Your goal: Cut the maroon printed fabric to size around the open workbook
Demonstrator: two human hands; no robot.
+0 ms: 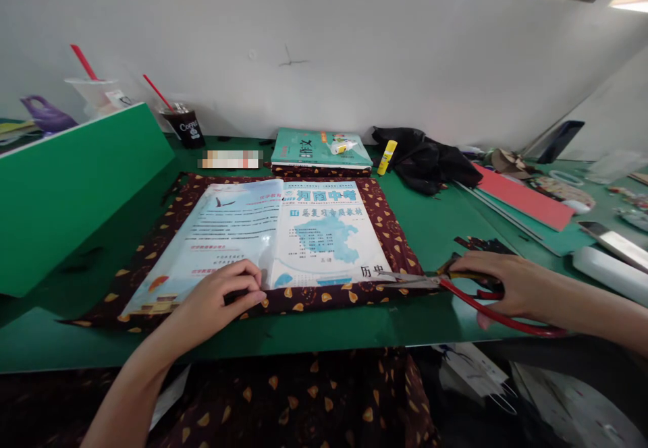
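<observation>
Wrapped round the red-handled scissors [458,291], the right hand [499,279] has their blades at the near-right edge of the patterned fabric [399,232], on which the history review book [324,245] already lies open, the left hand [223,293] curled by its spine, pinch unclear, side margins seemingly left unfolded.

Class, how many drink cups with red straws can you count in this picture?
2. A clear cup at far left, its base hidden by the green board; and a dark cup to its right, near the wall. Others could be hidden behind the board.
</observation>
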